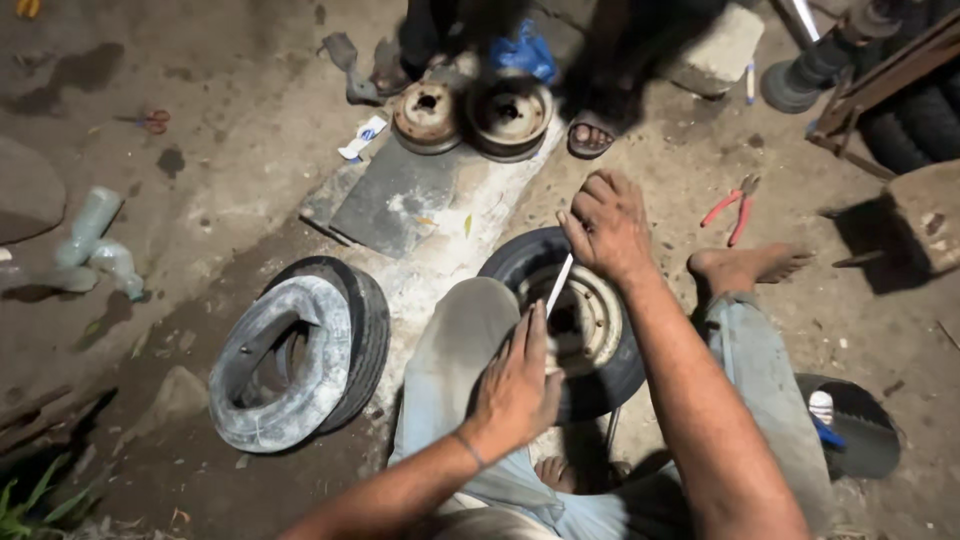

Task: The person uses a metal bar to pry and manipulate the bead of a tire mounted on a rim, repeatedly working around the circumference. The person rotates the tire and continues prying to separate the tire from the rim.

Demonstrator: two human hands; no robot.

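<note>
The person is sitting on the ground with the small wheel (575, 320) lying flat between the knees, probably so that the legs are keeping it from sliding. This wheel, a black tyre around a pale metal rim, is serving here as the landmark. The right hand (608, 228) is resting on the far edge of the wheel; its fingers (578, 222) are curling closed around the upper end of a thin flat metal tool (558, 285), which is slanting down toward the rim, as if for levering. The left hand (520, 385) is pressing on the near side of the wheel with the fingers stretched out and nearly flat, holding nothing, seemingly to steady it. To the left of the wheel another tyre (300, 350) is lying with a grey inner tube in it. Beyond the wheel two rusty hubs (470, 115) are standing side by side, near another person's foot. To the right of the wheel, beyond the bare foot, red pliers (735, 207) are lying on the dirt.
</note>
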